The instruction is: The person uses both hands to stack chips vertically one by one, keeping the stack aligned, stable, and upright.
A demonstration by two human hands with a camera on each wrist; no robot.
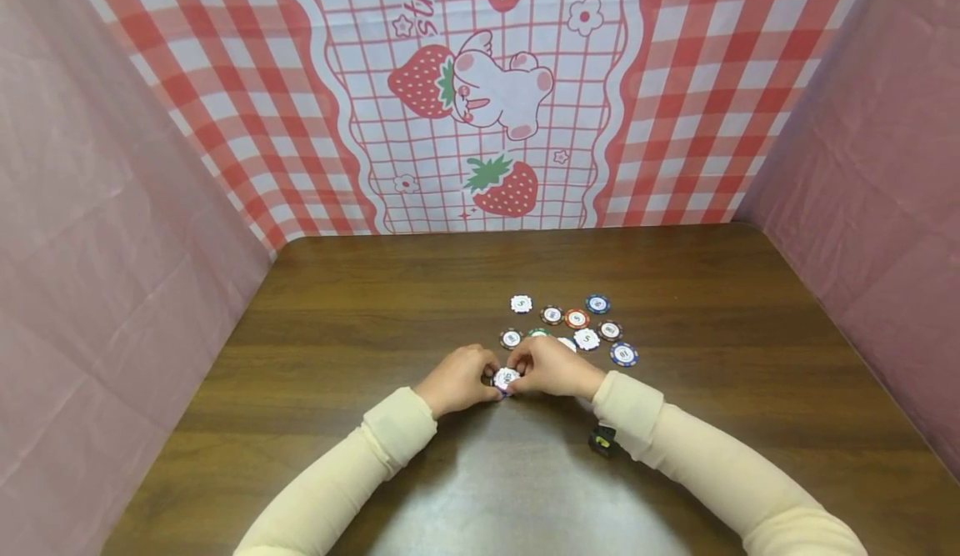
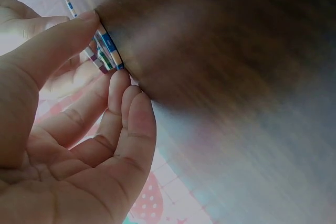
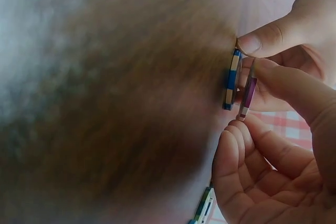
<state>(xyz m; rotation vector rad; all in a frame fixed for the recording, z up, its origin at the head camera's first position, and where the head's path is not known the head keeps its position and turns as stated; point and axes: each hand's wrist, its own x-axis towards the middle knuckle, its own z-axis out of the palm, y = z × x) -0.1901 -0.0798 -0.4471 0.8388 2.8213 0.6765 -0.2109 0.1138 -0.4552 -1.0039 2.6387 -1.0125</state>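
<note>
Two poker chips are between the hands at mid-table. The lower, a blue-and-cream poker chip [image 3: 231, 81], lies flat with the left hand's thumb and fingertips at its edges. My left hand [image 1: 461, 381] grips it from the left side. From the right, my right hand [image 1: 553, 368] pinches a white-and-purple poker chip [image 3: 249, 97] between thumb and fingertips. That chip is tilted close over the blue one; its white printed face [image 1: 507, 378] shows in the head view. Part of the blue chip's face is hidden beneath it.
Several loose chips lie beyond the right hand, among them a red chip [image 1: 577, 318], a white chip [image 1: 521, 304] and a blue chip [image 1: 624, 354]. A green chip [image 1: 538, 334] is partly hidden by that hand. A checked cloth [image 1: 697, 106] hangs behind the wooden table [image 1: 360, 289].
</note>
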